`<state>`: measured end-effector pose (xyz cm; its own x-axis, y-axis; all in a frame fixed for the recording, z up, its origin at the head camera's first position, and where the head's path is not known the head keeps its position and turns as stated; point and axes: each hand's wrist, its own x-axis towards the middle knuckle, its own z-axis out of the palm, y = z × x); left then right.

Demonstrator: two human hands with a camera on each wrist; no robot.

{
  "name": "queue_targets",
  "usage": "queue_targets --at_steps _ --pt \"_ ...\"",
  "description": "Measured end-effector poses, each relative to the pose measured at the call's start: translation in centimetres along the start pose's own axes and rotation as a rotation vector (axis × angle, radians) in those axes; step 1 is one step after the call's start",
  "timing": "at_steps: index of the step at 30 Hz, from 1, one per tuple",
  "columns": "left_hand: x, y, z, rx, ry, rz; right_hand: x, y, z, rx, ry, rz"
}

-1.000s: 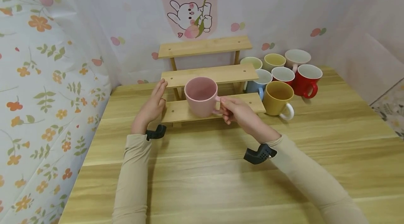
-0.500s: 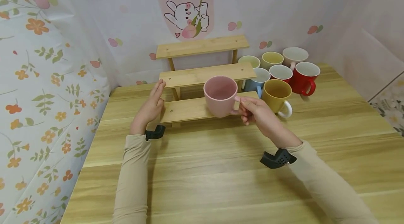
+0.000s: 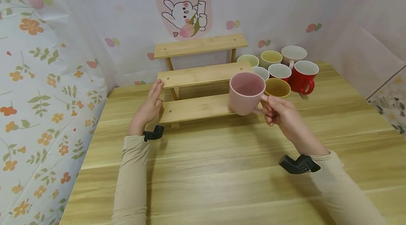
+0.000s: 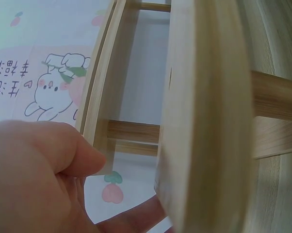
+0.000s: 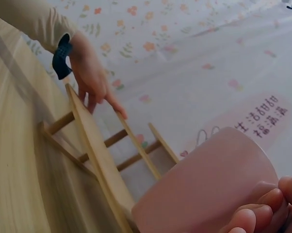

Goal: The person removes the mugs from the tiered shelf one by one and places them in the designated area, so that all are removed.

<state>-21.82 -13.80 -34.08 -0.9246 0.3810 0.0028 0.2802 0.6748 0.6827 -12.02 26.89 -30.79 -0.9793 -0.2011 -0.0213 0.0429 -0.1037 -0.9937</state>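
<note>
A pink mug (image 3: 246, 93) is in my right hand (image 3: 285, 117), whose fingers and thumb pinch its handle. The mug appears over the right end of the lowest shelf of a three-tier wooden rack (image 3: 203, 107). Whether its base touches that shelf cannot be told. At the rack's left end my left hand (image 3: 147, 107) rests with fingers fairly straight, touching the ends of the shelves. In the left wrist view the thumb (image 4: 83, 153) lies by one shelf's edge, while a finger reaches behind another board. The right wrist view shows the pink mug (image 5: 211, 187) close up, its handle partly hidden by fingers.
Right of the rack stand several mugs: a mustard one (image 3: 279, 87) partly behind the pink mug, a red one (image 3: 302, 77) with its handle toward the front right, and others behind. A patterned cloth (image 3: 127, 13) hangs behind the wooden table (image 3: 203, 175).
My right hand has carried the pink mug rightward along the lowest shelf, from near its middle to its right end. The left hand stays at the rack's left end. The view has shifted slightly.
</note>
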Motion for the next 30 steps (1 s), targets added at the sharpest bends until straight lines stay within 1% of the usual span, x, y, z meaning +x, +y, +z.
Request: queue_targets --at_steps 8,11,19,22,26,30 --pt "-0.1 0.0 0.0 0.015 -0.002 0.002 -1.7 -0.2 -2.8 0.096 0.041 -0.064" --pt "-0.1 0.0 0.1 0.014 -0.005 0.003 -2.4 -0.1 -3.9 0.127 0.036 -0.086" --pt "-0.1 -0.1 0.2 -0.003 0.002 0.007 -4.0 -0.1 -7.5 0.286 0.023 -0.186" --pt "0.0 -0.1 0.1 -0.002 0.003 0.005 -4.4 -0.1 -8.9 0.358 0.018 -0.2" --pt "-0.1 0.0 0.0 -0.005 -0.006 -0.003 -4.8 0.0 -10.5 0.444 0.027 -0.196" --pt "0.0 -0.1 -0.1 -0.001 -0.009 0.002 -5.1 0.0 -11.3 0.481 0.064 -0.182"
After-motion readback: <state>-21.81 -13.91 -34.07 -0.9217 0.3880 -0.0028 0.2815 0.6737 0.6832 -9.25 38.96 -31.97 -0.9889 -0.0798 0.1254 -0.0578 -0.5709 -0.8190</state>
